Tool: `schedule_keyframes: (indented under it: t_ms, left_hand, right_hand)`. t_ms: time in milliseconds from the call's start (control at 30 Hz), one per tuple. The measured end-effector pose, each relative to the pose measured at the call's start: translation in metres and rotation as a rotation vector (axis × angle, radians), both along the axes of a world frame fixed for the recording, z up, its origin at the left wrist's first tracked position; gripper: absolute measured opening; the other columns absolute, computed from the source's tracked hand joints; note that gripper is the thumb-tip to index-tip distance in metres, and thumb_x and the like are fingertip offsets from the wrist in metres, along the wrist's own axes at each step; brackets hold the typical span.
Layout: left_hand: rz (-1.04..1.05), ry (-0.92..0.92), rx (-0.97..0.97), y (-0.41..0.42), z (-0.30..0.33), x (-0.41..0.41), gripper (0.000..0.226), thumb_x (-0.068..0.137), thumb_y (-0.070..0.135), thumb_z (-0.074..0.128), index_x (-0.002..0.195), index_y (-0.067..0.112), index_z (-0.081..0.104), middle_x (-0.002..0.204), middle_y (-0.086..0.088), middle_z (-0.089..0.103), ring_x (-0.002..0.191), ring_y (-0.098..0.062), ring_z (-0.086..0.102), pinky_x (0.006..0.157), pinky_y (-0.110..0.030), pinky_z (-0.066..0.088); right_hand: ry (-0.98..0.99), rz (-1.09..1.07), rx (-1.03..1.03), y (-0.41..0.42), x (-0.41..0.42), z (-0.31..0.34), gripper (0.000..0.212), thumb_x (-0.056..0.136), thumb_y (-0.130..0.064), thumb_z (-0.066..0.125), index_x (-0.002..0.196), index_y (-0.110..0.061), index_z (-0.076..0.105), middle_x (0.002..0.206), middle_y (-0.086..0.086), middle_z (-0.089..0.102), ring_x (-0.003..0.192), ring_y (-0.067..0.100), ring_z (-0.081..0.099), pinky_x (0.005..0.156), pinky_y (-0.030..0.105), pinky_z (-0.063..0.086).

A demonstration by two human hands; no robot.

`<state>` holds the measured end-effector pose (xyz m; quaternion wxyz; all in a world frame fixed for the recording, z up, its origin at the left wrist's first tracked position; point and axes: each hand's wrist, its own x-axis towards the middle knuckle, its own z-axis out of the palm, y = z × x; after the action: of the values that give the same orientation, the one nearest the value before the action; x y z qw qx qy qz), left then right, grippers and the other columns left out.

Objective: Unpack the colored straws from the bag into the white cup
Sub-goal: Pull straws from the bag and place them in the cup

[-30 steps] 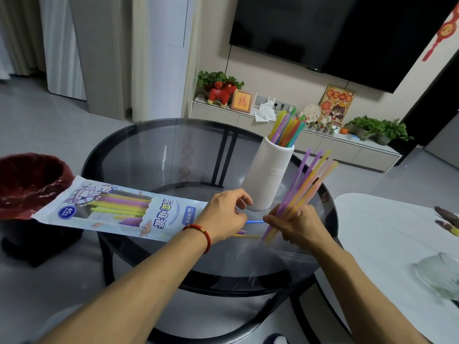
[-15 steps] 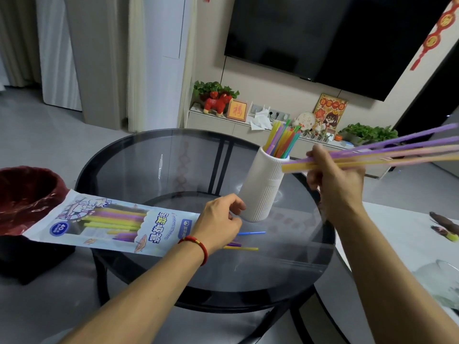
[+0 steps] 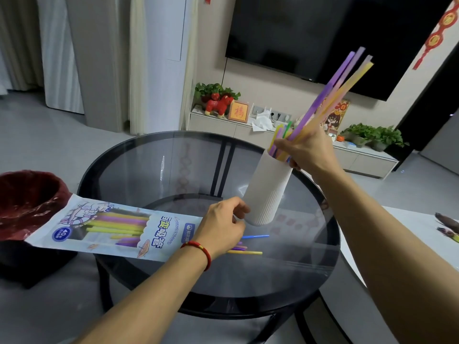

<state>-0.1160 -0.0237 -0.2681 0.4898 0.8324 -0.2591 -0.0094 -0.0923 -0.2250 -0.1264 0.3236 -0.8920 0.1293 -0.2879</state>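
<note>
A tall ribbed white cup stands on the round glass table, with several coloured straws sticking out of its mouth. My right hand is at the cup's rim, closed on a bunch of purple and yellow straws whose lower ends dip into the cup. My left hand rests on the open end of the printed straw bag, fingers curled near the cup's base. Loose blue, purple and yellow straws poke out from under that hand. More straws lie inside the bag.
A dark red bin stands left of the table, under the bag's far end. A white table with small objects is at the right. A TV cabinet with plants and ornaments runs behind.
My right hand lifted the straw bunch from the table, swung it up level beside the cup, then tilted it steeply and brought its lower ends into the cup. My left hand stayed on the bag.
</note>
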Motion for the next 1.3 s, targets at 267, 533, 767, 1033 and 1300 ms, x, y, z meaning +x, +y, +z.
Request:
schedule_keyframes:
  t_ms: [267, 533, 767, 1033, 1300]
  left_hand:
    - [0.002, -0.004, 0.012, 0.002, 0.001, -0.001, 0.031, 0.089, 0.003, 0.057, 0.111, 0.024, 0.065, 0.104, 0.007, 0.067, 0.093, -0.01, 0.062, 0.077, -0.022, 0.054]
    - [0.023, -0.022, 0.033, 0.008, 0.005, -0.002, 0.033, 0.086, 0.002, 0.054, 0.108, 0.022, 0.066, 0.099, 0.006, 0.067, 0.09, -0.013, 0.061, 0.081, -0.029, 0.055]
    - [0.023, -0.016, 0.052, 0.012, 0.006, -0.001, 0.032, 0.088, 0.002, 0.056, 0.113, 0.021, 0.065, 0.104, 0.003, 0.067, 0.095, -0.013, 0.062, 0.086, -0.032, 0.056]
    - [0.017, -0.032, 0.078, 0.013, 0.007, -0.001, 0.033, 0.088, 0.003, 0.055, 0.114, 0.021, 0.065, 0.105, 0.004, 0.066, 0.094, -0.012, 0.061, 0.085, -0.031, 0.056]
    - [0.034, -0.076, 0.107, 0.018, 0.003, 0.003, 0.032, 0.088, 0.003, 0.055, 0.112, 0.023, 0.063, 0.106, 0.006, 0.065, 0.098, -0.012, 0.06, 0.086, -0.03, 0.055]
  right_hand:
    - [-0.005, -0.011, 0.161, 0.008, -0.008, 0.016, 0.031, 0.077, -0.035, 0.091, 0.088, -0.009, 0.079, 0.089, 0.009, 0.079, 0.078, 0.016, 0.076, 0.077, 0.042, 0.066]
    - [-0.282, -0.084, -0.189, 0.023, -0.019, 0.015, 0.082, 0.082, -0.021, 0.087, 0.15, -0.013, 0.043, 0.143, 0.016, 0.048, 0.125, 0.025, 0.051, 0.109, 0.04, 0.049]
    - [-0.089, 0.02, -0.423, 0.024, 0.0, 0.014, 0.05, 0.103, -0.018, 0.06, 0.151, -0.008, 0.05, 0.161, 0.011, 0.046, 0.144, 0.028, 0.046, 0.117, 0.037, 0.034]
    - [-0.137, 0.002, -0.551, 0.019, 0.003, -0.003, 0.041, 0.101, -0.016, 0.06, 0.141, -0.011, 0.06, 0.166, 0.016, 0.036, 0.153, 0.037, 0.031, 0.122, 0.051, 0.029]
    - [-0.096, 0.063, -0.621, 0.013, 0.002, -0.008, 0.039, 0.101, -0.016, 0.057, 0.139, -0.009, 0.063, 0.162, 0.016, 0.043, 0.147, 0.038, 0.04, 0.116, 0.053, 0.036]
